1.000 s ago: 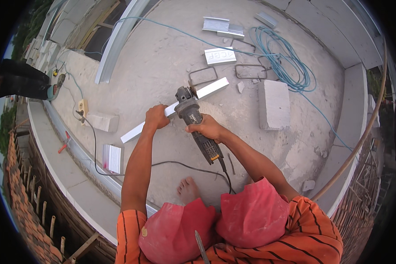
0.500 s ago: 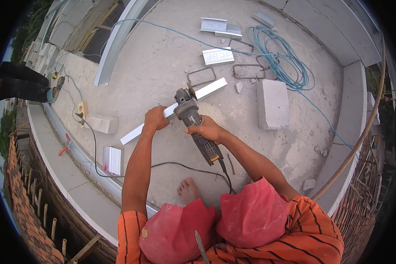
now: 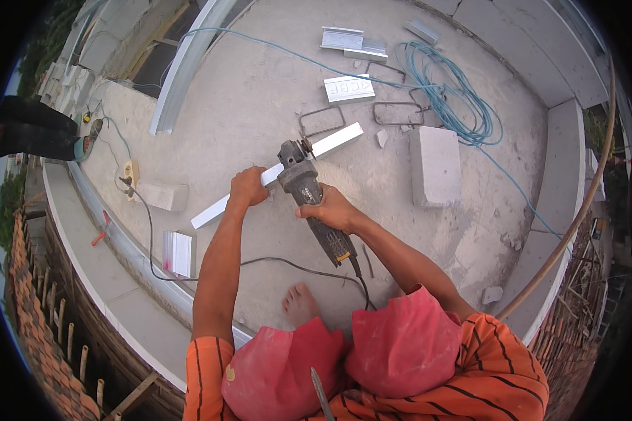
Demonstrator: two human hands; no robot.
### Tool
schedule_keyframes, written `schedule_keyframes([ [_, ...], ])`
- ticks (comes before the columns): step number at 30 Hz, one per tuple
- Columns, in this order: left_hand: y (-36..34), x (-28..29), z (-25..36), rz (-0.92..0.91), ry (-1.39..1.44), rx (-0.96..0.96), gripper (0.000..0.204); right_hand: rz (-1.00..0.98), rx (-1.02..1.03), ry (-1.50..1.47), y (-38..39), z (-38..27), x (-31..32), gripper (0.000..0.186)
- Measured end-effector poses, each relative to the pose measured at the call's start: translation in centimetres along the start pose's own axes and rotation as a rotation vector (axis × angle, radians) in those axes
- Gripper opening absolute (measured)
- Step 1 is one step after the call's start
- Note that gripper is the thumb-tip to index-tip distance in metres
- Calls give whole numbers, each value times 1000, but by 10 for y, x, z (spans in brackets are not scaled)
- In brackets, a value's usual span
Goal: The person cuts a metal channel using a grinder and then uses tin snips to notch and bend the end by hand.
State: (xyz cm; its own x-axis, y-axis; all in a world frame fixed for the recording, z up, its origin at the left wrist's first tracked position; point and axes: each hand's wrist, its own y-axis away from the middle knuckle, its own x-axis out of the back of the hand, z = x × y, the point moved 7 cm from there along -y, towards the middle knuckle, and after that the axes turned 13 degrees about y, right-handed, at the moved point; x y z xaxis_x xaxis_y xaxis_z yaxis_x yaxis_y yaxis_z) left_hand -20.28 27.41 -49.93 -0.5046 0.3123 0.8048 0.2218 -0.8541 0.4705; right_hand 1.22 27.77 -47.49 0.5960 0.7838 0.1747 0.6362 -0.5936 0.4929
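My right hand [image 3: 332, 208] is wrapped round the body of a dark angle grinder [image 3: 304, 184], its thumb across the top. The grinder's disc [image 3: 305, 146] meets a long silver metal profile [image 3: 337, 140] lying slantwise over the floor. Just left of the grinder head, my left hand [image 3: 249, 187] grips that same profile, fingers curled over it. A black power cord [image 3: 298, 266] runs from the grinder's rear, past my bare foot [image 3: 300, 304], toward a socket block [image 3: 131, 170] on the left.
A pale block [image 3: 435, 166] stands to the right, below a coil of blue hose or cable [image 3: 449, 98]. Short metal offcuts [image 3: 349, 88] and bent rod frames [image 3: 398, 113] lie ahead. Another person's legs [image 3: 38, 130] are at far left. Low walls [image 3: 565, 161] border the floor.
Almost nothing differs. The grinder and both hands keep their places on the profile, and the view has shifted very slightly.
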Motion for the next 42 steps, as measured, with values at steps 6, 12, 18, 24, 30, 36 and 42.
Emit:
schedule_keyframes([
  [6,23,-12,12,22,-82,-19,99,40,47,-12,20,-20,6,61],
  [12,45,-30,13,140,-85,-91,120,8,3,39,26,-8,-4,62],
  [18,45,-39,10,91,1,-84,102,20,-25,130,31,6,-9,65],
  [24,37,-33,8,52,14,-60,97,54,-41,177,22,23,-11,69],
  [30,34,-38,7,41,-2,-43,99,93,-38,171,12,25,-9,69],
  [36,33,-39,12,37,-14,-50,98,97,-29,115,-3,37,-14,65],
  [42,31,-39,10,29,-38,-47,95,82,-68,105,-5,40,-12,60],
])
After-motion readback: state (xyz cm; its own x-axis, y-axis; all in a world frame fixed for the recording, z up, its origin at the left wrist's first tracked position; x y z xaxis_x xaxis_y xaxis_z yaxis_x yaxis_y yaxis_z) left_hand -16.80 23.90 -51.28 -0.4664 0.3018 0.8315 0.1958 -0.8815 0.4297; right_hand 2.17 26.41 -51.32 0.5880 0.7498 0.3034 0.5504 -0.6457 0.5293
